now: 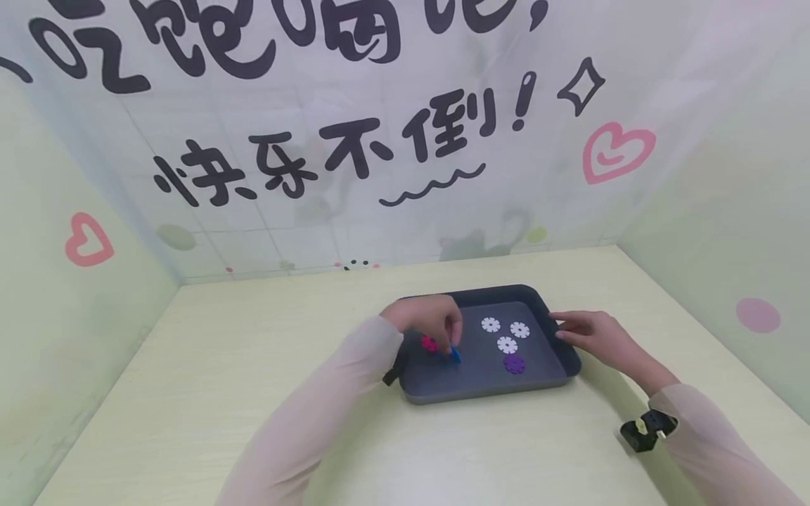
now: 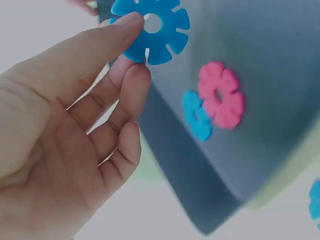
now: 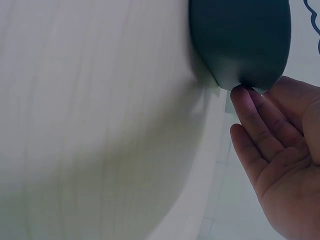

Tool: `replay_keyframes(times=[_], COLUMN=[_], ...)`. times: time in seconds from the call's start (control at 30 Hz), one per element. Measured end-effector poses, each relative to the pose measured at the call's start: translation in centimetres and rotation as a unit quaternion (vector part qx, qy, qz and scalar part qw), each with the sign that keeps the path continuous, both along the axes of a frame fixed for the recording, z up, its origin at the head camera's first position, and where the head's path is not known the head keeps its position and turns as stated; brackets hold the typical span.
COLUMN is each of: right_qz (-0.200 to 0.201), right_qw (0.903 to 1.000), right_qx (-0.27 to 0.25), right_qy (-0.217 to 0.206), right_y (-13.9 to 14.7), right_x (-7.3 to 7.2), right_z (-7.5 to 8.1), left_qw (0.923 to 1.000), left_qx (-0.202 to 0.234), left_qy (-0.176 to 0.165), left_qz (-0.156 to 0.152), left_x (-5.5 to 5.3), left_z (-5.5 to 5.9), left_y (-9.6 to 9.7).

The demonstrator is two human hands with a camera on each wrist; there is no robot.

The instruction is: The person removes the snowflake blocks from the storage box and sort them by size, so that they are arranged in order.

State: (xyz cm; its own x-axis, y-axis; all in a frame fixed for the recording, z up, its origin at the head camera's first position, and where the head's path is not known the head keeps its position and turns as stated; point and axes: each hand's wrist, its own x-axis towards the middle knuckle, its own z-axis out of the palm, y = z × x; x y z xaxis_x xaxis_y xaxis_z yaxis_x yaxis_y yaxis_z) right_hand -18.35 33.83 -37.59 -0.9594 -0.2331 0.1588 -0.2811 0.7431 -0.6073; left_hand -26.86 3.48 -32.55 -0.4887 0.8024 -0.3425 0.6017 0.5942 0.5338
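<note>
The left hand (image 1: 435, 318) pinches a blue disc (image 2: 167, 36) between thumb and fingers, over the left part of the tray (image 1: 471, 379), lower middle of the head view. That disc is not yet let go. Already lying in the tray are a pink disc (image 1: 428, 342) with a smaller-looking blue piece (image 2: 197, 116) against its edge, whether slotted together I cannot tell, and, right of centre, three white discs (image 1: 490, 325) and a purple disc (image 1: 515, 364), apparently unjoined, so the work looks barely begun. One more blue scrap (image 2: 315, 206) shows at the left wrist view's right edge, beyond the tray wall. The right hand (image 1: 595, 336) touches the tray's right end; whether it pinches the rim I cannot tell. Bare tray floor separates the two groups, giving sideways room, but the raised rim runs close by the left hand and limits low moves outward.
</note>
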Motion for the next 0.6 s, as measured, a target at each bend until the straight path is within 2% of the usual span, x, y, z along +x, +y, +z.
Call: replay_keyframes(times=[0.13,0.33,0.47,0.6], right_qz=[0.000,-0.001,0.000,-0.002], right_qw=[1.0000,0.9999,1.0000,0.9999], right_qx=[0.006,0.010,0.010,0.011], right_qy=[0.001,0.001,0.001,0.003], right_y=[-0.1,-0.1,-0.1,-0.1], right_x=[0.0,0.1,0.0,0.0], right_z=[0.0,0.0,0.0,0.1], left_qw=[0.9988,0.9960,0.9936,0.9909], left_qx=[0.046,0.074,0.082,0.065], left_qy=[0.017,0.032,0.024,0.005], left_qz=[0.002,0.040,0.074,0.118], left_x=[-0.1,-0.3,-0.7,-0.9], left_z=[0.9,2.0,1.7,0.7], left_y=[-2.4,-7.8,-12.0,-15.9])
